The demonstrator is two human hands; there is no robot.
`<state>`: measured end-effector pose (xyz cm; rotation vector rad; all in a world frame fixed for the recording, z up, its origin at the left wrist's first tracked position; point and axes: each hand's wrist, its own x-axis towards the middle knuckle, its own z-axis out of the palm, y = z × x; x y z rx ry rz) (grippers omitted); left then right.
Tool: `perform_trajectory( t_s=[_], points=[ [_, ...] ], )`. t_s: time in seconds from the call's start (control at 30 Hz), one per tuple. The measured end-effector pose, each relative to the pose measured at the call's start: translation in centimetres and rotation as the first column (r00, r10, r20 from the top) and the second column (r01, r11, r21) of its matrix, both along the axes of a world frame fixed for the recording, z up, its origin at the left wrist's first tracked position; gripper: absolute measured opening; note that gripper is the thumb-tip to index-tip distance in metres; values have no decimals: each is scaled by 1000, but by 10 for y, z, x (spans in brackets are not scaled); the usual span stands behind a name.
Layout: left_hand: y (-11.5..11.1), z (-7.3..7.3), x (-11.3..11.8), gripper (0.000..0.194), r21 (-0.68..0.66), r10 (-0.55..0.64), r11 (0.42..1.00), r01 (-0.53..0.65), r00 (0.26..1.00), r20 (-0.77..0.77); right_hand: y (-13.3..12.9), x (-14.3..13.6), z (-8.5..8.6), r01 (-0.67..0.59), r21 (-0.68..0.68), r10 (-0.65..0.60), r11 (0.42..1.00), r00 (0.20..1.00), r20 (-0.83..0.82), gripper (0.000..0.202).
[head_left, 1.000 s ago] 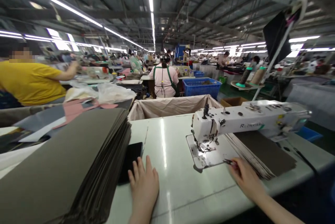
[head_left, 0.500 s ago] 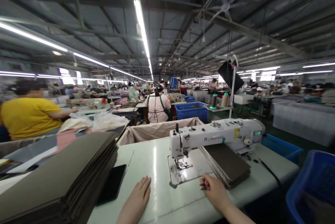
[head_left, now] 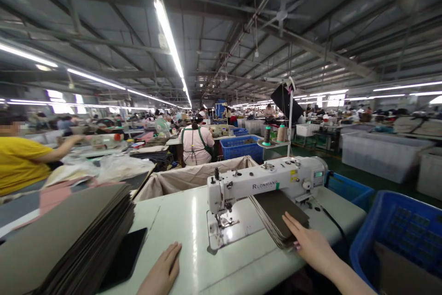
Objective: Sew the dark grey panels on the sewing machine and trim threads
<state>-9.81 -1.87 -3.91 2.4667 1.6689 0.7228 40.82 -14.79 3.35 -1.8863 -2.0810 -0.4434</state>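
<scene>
My left hand [head_left: 165, 267] lies flat on the pale green sewing table [head_left: 165, 221], fingers stretched out, holding nothing. To its left are a black phone [head_left: 126, 258] and a tall stack of dark grey-brown fabric pieces [head_left: 65, 235]. My right hand [head_left: 309, 242] rests with extended fingers on the front right corner of a smaller stack of dark fabric pieces [head_left: 278, 214]. A small pink bit shows by its thumb; I cannot make out what it is. That stack lies under the arm of a white sewing machine [head_left: 265, 182], right of its needle.
Thread cones [head_left: 281, 134] stand on a rack behind the machine. A blue plastic basket [head_left: 366, 221] stands to the right, with brown material inside. Beyond the table is a beige cloth-lined bin [head_left: 193, 173]. Co-workers sit ahead and at the left.
My right hand has moved from the table in front of the small stack onto its corner, its fingers straightening. The view has turned right; my left hand stays flat on the table.
</scene>
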Motion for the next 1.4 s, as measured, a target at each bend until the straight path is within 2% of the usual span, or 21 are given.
perform_trajectory(
  t_s=[0.13,0.3,0.4,0.5,0.57,0.63,0.7,0.77,0.8,0.83,0.9,0.93,1.0,1.07,1.13,1.17,1.2,1.27,1.3,1.33,1.4],
  points=[
    [-3,5,3,49,-27,5,1000,-4,999,36,5,18,-6,-73,26,68,997,982,174,77],
    [-4,3,2,49,-54,7,999,-4,999,47,4,26,10,-280,71,257,957,937,236,68],
    [-2,1,1,49,-49,0,999,3,999,50,6,30,21,-322,38,308,946,929,208,60],
    [2,-1,-2,49,-47,0,999,2,999,42,-1,30,42,-312,-27,312,950,934,176,64],
    [2,0,-3,48,-56,-6,998,9,999,44,-18,23,63,-294,-33,295,955,944,146,63],
    [-3,9,3,47,-56,-24,998,29,996,87,-45,4,87,-284,7,283,959,955,85,56],
    [-19,30,19,45,-33,-43,998,49,983,180,-71,-28,106,-348,47,347,936,937,34,49],
    [-43,58,48,45,1,-47,999,48,956,291,-88,-69,110,-524,37,523,851,851,46,44],
    [-56,72,66,45,1,-123,992,129,944,306,-91,-92,104,-614,56,609,787,789,82,38],
    [-68,84,85,45,5,-216,974,226,924,316,-91,-114,94,-686,89,677,722,727,109,30],
    [-88,96,121,48,-24,-424,895,445,868,258,-85,-154,64,-752,109,747,650,658,95,18],
    [-96,95,135,49,-73,-502,850,521,844,188,-81,-170,47,-782,83,780,617,622,67,14],
    [-105,79,149,52,-155,-599,789,595,801,26,-72,-190,20,-831,-4,830,557,556,-30,14],
    [-108,55,145,58,-154,-567,821,550,818,-98,-61,-194,7,-890,-126,862,437,455,-224,13],
    [-108,33,126,62,-121,-470,883,455,866,-172,-43,-189,6,-931,-205,802,301,363,-474,18],
    [-107,26,113,63,-109,-419,908,405,886,-196,-31,-185,8,-931,-224,738,288,365,-568,21],
    [-106,21,101,62,-100,-375,927,361,903,-212,-17,-180,9,-907,-243,672,344,419,-611,23],
    [-102,17,79,62,-94,-317,948,303,920,-231,17,-174,8,-744,-285,537,604,644,-544,25],
    [-101,18,72,62,-96,-303,953,288,924,-235,35,-173,5,-633,-303,469,713,751,-465,27],
    [-99,19,67,62,-103,-298,954,282,925,-236,52,-172,1,-562,-309,423,768,806,-415,32],
    [-96,22,63,62,-118,-308,950,288,922,-234,80,-174,-9,-495,-317,382,809,853,-356,45]
  ],
)
